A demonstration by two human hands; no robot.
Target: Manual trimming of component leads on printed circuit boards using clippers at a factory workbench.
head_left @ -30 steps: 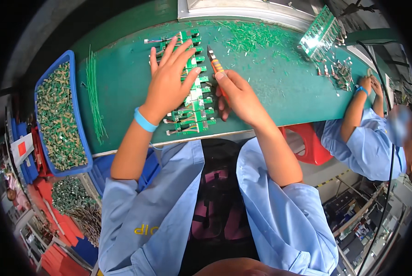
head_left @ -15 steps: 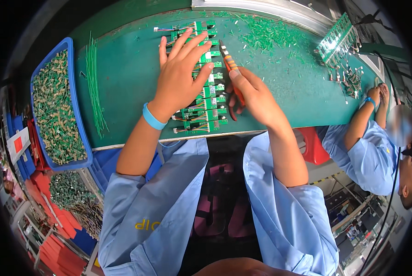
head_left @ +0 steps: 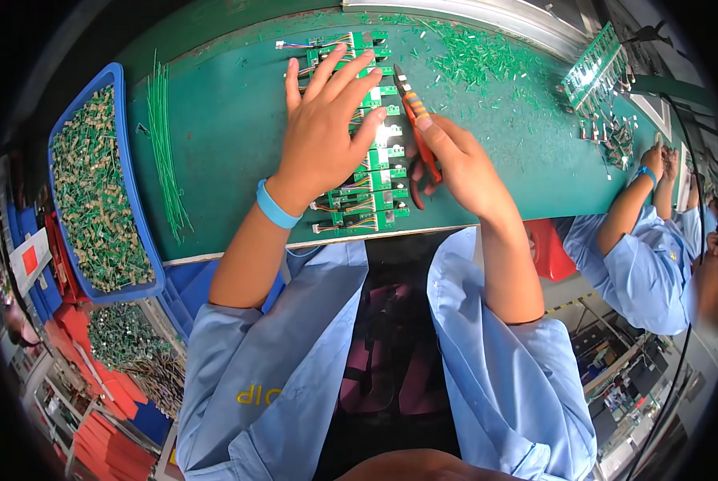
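A column of green circuit boards [head_left: 384, 175] with short bundles of coloured wires and white connectors runs from the far side of the mat to its near edge. Across the boards' left side my left hand [head_left: 327, 120] lies flat, fingers spread, covering part of the middle ones. Just right of the column my right hand [head_left: 455, 160] grips orange-and-grey cutting pliers [head_left: 416, 108], their dark jaws pointing away from me. The pliers' tip is beside the upper boards, apart from them. One handle is partly hidden under my fingers.
At left stands a blue bin [head_left: 124, 152] full of small wired parts, with long green strips [head_left: 162, 152] beside it. Green scraps [head_left: 483, 60] are scattered at the back. Right of them are a board panel [head_left: 591, 68], a wire pile [head_left: 615, 140] and a co-worker's hand [head_left: 652, 159].
The boards and both hands appear slightly further right, along with a small shift of the whole view. My right hand and the pliers have moved a little away from the column.
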